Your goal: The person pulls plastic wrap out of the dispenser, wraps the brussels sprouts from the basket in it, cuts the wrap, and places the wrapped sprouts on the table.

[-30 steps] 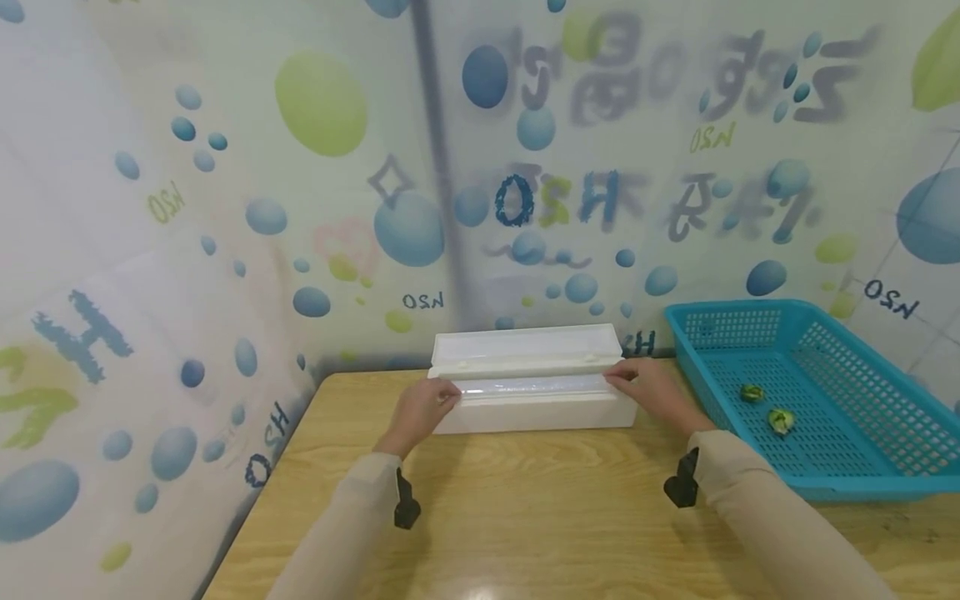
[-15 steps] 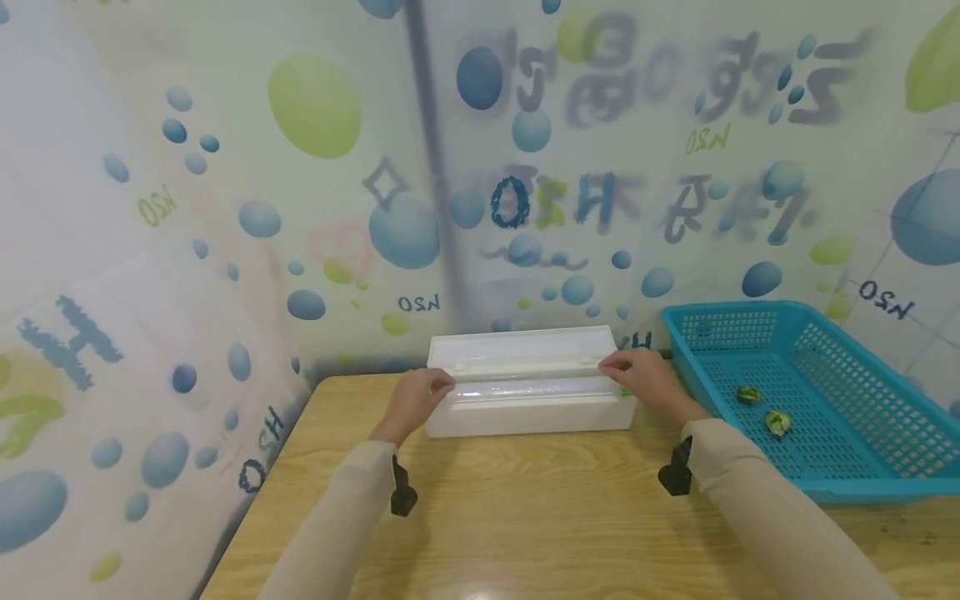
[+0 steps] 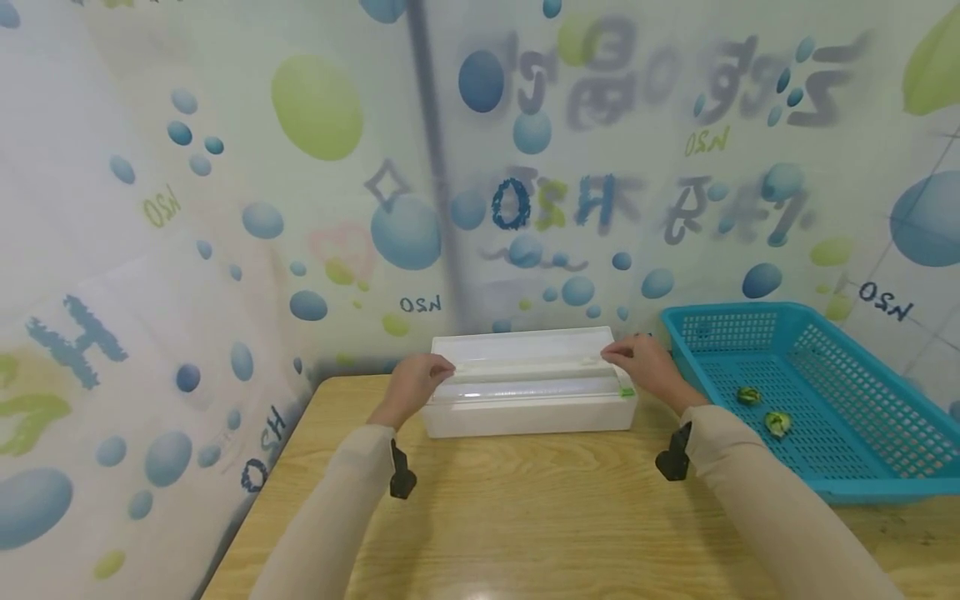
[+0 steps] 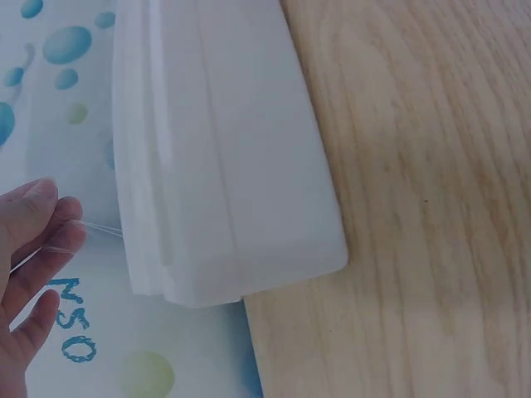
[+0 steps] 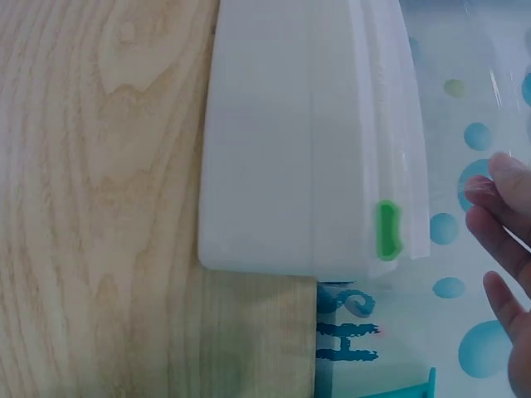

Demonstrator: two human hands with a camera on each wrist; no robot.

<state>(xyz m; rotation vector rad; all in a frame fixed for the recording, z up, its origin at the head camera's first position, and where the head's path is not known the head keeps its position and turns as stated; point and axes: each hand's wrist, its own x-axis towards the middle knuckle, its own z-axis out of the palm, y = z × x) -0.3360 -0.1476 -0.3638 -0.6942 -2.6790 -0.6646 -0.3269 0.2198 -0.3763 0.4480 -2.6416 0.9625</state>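
Observation:
A long white cling film dispenser (image 3: 528,417) stands near the back edge of the table, its lid (image 3: 525,343) raised against the wall side. My left hand (image 3: 412,387) pinches a corner of clear cling film (image 4: 99,228) between thumb and fingertips, just above the dispenser's left end. At the right end, my right hand (image 3: 648,371) pinches the film's other corner, also held above the box. In the right wrist view a green slider (image 5: 388,230) shows on the dispenser's edge. The transparent sheet between both hands is hard to make out.
At the right stands a blue perforated basket (image 3: 885,489) with two small green vegetables, one (image 3: 748,395) behind the other (image 3: 778,423). A patterned curtain-like wall (image 3: 337,208) closes off the back and left. The wooden table (image 3: 525,508) extends in front of the dispenser.
Both hands have risen from the dispenser's front edge and moved back toward its lid, drawing the film up. The green slider at the right end has come into sight.

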